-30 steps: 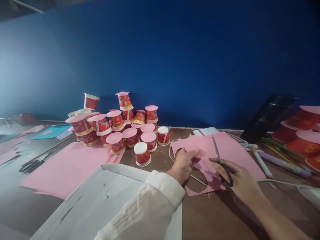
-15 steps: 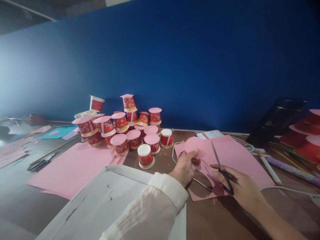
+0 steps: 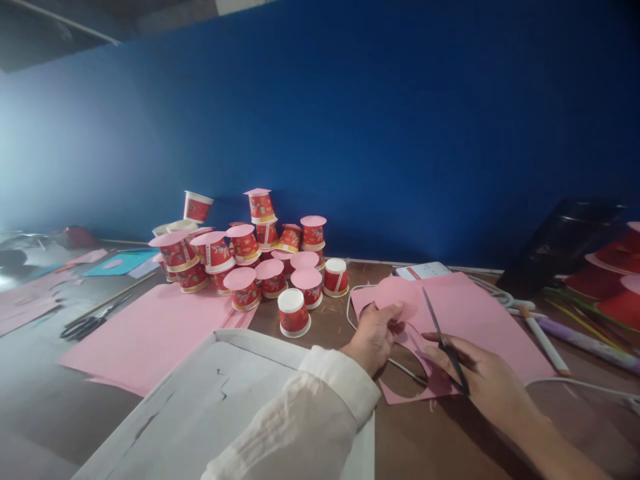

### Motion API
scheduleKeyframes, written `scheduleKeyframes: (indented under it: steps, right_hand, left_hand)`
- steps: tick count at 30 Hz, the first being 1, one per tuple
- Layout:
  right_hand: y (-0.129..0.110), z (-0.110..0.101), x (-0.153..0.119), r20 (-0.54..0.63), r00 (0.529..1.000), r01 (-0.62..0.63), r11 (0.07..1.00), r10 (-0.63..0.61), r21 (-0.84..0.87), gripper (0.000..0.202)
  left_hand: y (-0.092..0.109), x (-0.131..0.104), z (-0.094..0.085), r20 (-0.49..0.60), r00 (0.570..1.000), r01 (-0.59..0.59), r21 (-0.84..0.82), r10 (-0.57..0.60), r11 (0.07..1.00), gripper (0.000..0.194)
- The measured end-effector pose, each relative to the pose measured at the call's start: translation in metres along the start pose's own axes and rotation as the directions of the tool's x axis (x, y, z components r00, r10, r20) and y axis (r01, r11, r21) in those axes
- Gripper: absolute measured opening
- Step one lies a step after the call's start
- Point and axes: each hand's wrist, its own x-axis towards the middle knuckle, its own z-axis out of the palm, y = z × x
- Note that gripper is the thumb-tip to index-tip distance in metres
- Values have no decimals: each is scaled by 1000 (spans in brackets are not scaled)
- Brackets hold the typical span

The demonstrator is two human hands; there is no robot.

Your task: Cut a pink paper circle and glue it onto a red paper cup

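Between the thumb and fingers of my left hand [image 3: 373,337] is a round pink paper disc [image 3: 400,295], its lower edge covered by the fingertips. My right hand [image 3: 483,377] has its fingers in the handles of dark scissors [image 3: 453,363]. The blades point up and away, close to the disc's right side; they look nearly together. Below both hands lies a pink sheet [image 3: 493,320] with rounded cut-outs along its near left part. Left of my hands stand upside-down red paper cups [image 3: 294,313], many topped with pink discs.
A stack of pink paper [image 3: 150,333] and a second pair of scissors [image 3: 83,327] lie left. The white box lid [image 3: 200,393] is in front. A phone [image 3: 423,270], white cable [image 3: 575,381], marker [image 3: 545,340] and black bottle [image 3: 560,240] are right. A blue partition [image 3: 350,133] rises behind.
The whole view has shifted slightly, so everything sits a little further right. Both hands keep nearly the same pose, still holding the disc and the scissors.
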Motion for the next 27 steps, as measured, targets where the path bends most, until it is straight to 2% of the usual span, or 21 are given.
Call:
scheduleKeyframes:
  steps: [13,27]
  right_hand:
    - [1,1,0,55,997,-60,998,58,23,57]
    - [0,-1,-1,37,999,-34,999,34,-6,58]
  left_hand:
    - [1,-2,1,-7,1000,-12,14,12,1000,41]
    - [5,-4,1,29,999,29,-27,-28,999,36]
